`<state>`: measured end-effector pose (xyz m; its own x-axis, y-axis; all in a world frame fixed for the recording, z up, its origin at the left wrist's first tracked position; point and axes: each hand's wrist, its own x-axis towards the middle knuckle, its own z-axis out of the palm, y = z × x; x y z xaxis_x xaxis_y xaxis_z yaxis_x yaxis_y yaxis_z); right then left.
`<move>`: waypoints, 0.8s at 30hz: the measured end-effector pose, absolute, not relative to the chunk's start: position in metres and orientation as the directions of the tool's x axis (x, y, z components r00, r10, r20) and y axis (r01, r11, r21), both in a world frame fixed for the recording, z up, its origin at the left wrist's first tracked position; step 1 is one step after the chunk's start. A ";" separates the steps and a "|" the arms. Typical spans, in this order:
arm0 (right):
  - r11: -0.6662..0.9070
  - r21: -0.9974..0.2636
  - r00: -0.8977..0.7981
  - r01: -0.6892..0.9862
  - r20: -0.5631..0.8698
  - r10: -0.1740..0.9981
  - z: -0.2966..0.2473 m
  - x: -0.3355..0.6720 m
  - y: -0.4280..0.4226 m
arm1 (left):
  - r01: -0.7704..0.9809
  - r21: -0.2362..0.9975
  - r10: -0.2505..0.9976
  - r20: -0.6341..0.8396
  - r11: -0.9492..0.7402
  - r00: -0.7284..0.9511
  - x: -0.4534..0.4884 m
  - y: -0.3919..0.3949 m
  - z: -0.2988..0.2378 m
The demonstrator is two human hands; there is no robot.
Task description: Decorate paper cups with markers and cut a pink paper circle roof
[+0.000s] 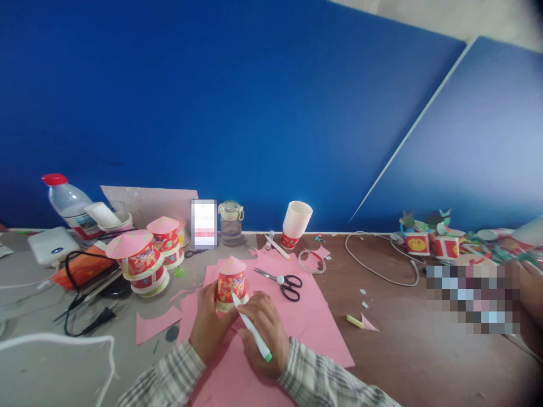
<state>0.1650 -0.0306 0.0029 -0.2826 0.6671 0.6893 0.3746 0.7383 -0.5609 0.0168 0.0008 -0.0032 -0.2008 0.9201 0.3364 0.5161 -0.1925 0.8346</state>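
Note:
A red patterned paper cup with a pink cone lid (231, 284) stands upside down on a pink paper sheet (309, 316). My left hand (208, 325) is wrapped round the cup's left side and holds it steady. My right hand (262, 333) grips a white marker with a green end (253, 329), its tip touching the lower right of the cup. Black-handled scissors (282, 281) lie on the pink sheet just behind my right hand.
Finished cone-topped cups (142, 261) stand stacked at the left near a water bottle (70, 206), a black cable (80, 294) and a glass jar (231, 223). A stack of paper cups (294, 225) leans at the back. Another person's hands and craft cups (428, 243) are at the right.

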 end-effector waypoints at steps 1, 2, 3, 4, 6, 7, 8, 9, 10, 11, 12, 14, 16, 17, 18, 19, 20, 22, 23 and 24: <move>0.743 -0.556 -0.275 0.374 0.699 0.661 0.003 0.165 -0.030 | 0.516 0.835 0.920 0.336 -0.192 -0.201 0.016 0.001 -0.003; 0.746 -0.552 -0.261 0.373 0.709 0.655 0.002 0.166 -0.030 | 0.516 0.834 0.921 0.335 -0.192 -0.198 0.016 0.001 -0.004; 0.745 -0.552 -0.244 0.375 0.716 0.654 0.002 0.166 -0.030 | 0.517 0.834 0.923 0.333 -0.191 -0.195 0.016 0.001 -0.004; 0.740 -0.557 -0.228 0.377 0.719 0.657 0.001 0.167 -0.030 | 0.518 0.834 0.923 0.331 -0.191 -0.194 0.016 0.001 -0.004; 0.727 -0.568 -0.220 0.385 0.709 0.670 0.001 0.167 -0.030 | 0.520 0.833 0.924 0.330 -0.190 -0.193 0.016 0.001 -0.004; 0.721 -0.573 -0.224 0.389 0.700 0.678 0.001 0.167 -0.030 | 0.520 0.833 0.924 0.331 -0.190 -0.193 0.016 0.001 -0.003; 0.718 -0.577 -0.234 0.390 0.692 0.683 0.001 0.167 -0.030 | 0.519 0.833 0.923 0.332 -0.190 -0.195 0.016 0.000 -0.003; 0.719 -0.576 -0.248 0.388 0.687 0.684 0.001 0.167 -0.030 | 0.518 0.834 0.922 0.333 -0.191 -0.197 0.016 0.000 -0.002; 0.722 -0.575 -0.260 0.386 0.683 0.683 0.002 0.166 -0.030 | 0.516 0.835 0.922 0.334 -0.192 -0.198 0.016 0.001 -0.002; 0.724 -0.573 -0.266 0.385 0.682 0.681 0.001 0.166 -0.030 | 0.516 0.835 0.921 0.333 -0.190 -0.199 0.016 0.001 -0.002; 0.725 -0.571 -0.267 0.385 0.683 0.680 0.001 0.166 -0.030 | 0.517 0.835 0.921 0.333 -0.189 -0.201 0.016 0.001 -0.001; 0.722 -0.570 -0.259 0.392 0.685 0.681 0.000 0.165 -0.030 | 0.523 0.832 0.920 0.335 -0.188 -0.202 0.016 0.002 -0.001; 0.715 -0.573 -0.246 0.401 0.685 0.686 -0.001 0.165 -0.030 | 0.528 0.828 0.919 0.339 -0.189 -0.202 0.016 0.002 -0.001; 0.715 -0.573 -0.245 0.401 0.685 0.686 -0.002 0.165 -0.030 | 0.528 0.828 0.919 0.339 -0.190 -0.202 0.016 0.002 -0.002; 0.715 -0.574 -0.247 0.400 0.683 0.687 -0.002 0.165 -0.030 | 0.526 0.829 0.919 0.339 -0.190 -0.201 0.016 0.002 -0.002; 0.716 -0.575 -0.249 0.397 0.683 0.687 -0.002 0.165 -0.030 | 0.525 0.830 0.920 0.336 -0.189 -0.201 0.016 0.002 -0.002; 0.717 -0.574 -0.250 0.395 0.684 0.685 -0.001 0.165 -0.030 | 0.525 0.831 0.921 0.334 -0.187 -0.200 0.016 0.002 -0.002; 0.718 -0.573 -0.250 0.395 0.686 0.684 0.000 0.165 -0.030 | 0.526 0.829 0.923 0.332 -0.188 -0.194 0.016 0.002 -0.002; 0.716 -0.574 -0.244 0.397 0.686 0.686 0.000 0.165 -0.030 | 0.528 0.828 0.922 0.335 -0.190 -0.193 0.016 0.002 -0.003; 0.713 -0.578 -0.240 0.398 0.684 0.689 0.001 0.165 -0.030 | 0.530 0.826 0.921 0.338 -0.193 -0.192 0.016 0.002 -0.002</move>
